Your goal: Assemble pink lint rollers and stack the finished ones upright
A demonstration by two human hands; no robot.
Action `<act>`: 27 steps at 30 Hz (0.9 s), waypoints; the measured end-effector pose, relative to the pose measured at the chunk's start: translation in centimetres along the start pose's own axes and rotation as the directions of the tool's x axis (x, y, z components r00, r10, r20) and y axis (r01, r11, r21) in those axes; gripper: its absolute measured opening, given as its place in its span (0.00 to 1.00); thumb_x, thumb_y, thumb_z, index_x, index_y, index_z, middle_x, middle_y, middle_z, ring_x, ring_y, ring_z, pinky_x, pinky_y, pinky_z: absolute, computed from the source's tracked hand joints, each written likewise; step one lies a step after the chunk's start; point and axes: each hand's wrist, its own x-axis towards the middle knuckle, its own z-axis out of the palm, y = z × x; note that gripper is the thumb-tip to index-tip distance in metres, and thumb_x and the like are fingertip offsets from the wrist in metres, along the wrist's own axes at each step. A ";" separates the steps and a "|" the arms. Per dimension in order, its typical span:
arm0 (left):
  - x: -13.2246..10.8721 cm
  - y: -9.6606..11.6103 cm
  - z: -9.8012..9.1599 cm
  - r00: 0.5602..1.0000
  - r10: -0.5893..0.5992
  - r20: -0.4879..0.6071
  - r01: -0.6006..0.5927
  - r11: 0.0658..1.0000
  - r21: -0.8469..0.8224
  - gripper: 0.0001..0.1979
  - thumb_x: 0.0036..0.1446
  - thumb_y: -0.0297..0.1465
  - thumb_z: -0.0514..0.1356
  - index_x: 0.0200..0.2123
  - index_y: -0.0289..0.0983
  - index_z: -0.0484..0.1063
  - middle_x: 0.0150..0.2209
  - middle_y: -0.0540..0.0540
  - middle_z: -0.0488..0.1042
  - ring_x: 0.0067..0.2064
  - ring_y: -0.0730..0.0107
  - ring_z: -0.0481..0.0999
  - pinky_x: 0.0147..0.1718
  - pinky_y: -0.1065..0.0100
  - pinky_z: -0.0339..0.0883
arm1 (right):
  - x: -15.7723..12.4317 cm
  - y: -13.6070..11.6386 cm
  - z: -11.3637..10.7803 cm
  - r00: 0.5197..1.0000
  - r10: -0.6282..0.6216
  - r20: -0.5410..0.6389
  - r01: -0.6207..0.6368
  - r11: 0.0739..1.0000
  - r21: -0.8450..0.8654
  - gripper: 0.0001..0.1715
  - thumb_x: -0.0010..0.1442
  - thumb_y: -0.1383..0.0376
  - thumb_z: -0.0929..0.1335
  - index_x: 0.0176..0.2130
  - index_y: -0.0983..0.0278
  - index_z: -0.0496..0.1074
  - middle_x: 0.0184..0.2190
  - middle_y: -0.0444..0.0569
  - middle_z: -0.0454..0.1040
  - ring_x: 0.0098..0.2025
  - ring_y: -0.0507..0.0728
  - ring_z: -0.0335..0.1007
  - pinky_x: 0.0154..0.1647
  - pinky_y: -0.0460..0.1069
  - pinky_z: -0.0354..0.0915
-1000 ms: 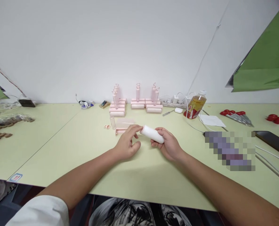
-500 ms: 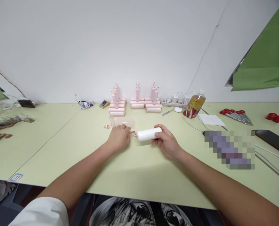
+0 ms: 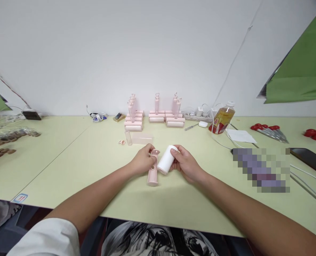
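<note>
My left hand (image 3: 144, 159) is closed on a pink lint roller holder (image 3: 153, 174), a half-open plastic piece with a round hole in it, tilted nearly lengthwise toward me. In my right hand (image 3: 186, 161) is a white lint roll (image 3: 165, 160), held by its upper end and slanted. Its lower end is right beside the holder; I cannot tell whether they touch. Just beyond my left hand lie a clear pinkish cover (image 3: 142, 139), a short clear tube (image 3: 128, 138) standing up, and a small pink ring-shaped cap (image 3: 122, 142).
Several assembled pink lint rollers (image 3: 133, 122) stand along the wall. To the right are a power strip (image 3: 197, 117), a drink bottle (image 3: 221, 119), white paper (image 3: 241, 136), red-handled tools (image 3: 269, 131) and a phone (image 3: 309, 158). Brown pieces (image 3: 0, 153) lie far left.
My left hand has turned the pink holder from pointing sideways to pointing toward me, so more of it shows. The white roll has swung from nearly level to a steep slant.
</note>
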 end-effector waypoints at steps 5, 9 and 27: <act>-0.2 0.5 0.3 0.987 0.107 -0.121 -0.102 0.994 0.044 0.17 0.45 0.21 0.53 0.40 0.38 0.68 0.29 0.52 0.72 0.30 0.71 0.71 0.28 0.72 0.65 | -0.7 0.1 0.7 0.999 -0.011 0.039 0.011 1.000 -0.011 0.21 0.54 0.50 0.71 0.39 0.60 0.65 0.28 0.42 0.71 0.28 0.53 0.69 0.25 0.48 0.70; -0.1 0.5 0.1 0.997 0.057 -0.045 -0.057 0.998 0.003 0.17 0.44 0.22 0.51 0.38 0.37 0.70 0.23 0.53 0.71 0.26 0.70 0.71 0.27 0.71 0.63 | -1.1 0.3 1.0 0.996 -0.004 0.084 0.011 0.996 -0.088 0.23 0.53 0.48 0.71 0.41 0.60 0.66 0.24 0.40 0.69 0.25 0.52 0.66 0.24 0.46 0.65; 0.3 -0.3 0.3 0.997 -0.010 0.074 0.015 0.998 -0.065 0.09 0.41 0.21 0.52 0.28 0.36 0.66 0.26 0.51 0.69 0.29 0.72 0.69 0.25 0.73 0.62 | -1.4 0.1 1.3 0.987 -0.044 0.157 0.080 0.969 -0.232 0.22 0.54 0.49 0.70 0.42 0.61 0.69 0.29 0.43 0.70 0.30 0.53 0.64 0.30 0.47 0.61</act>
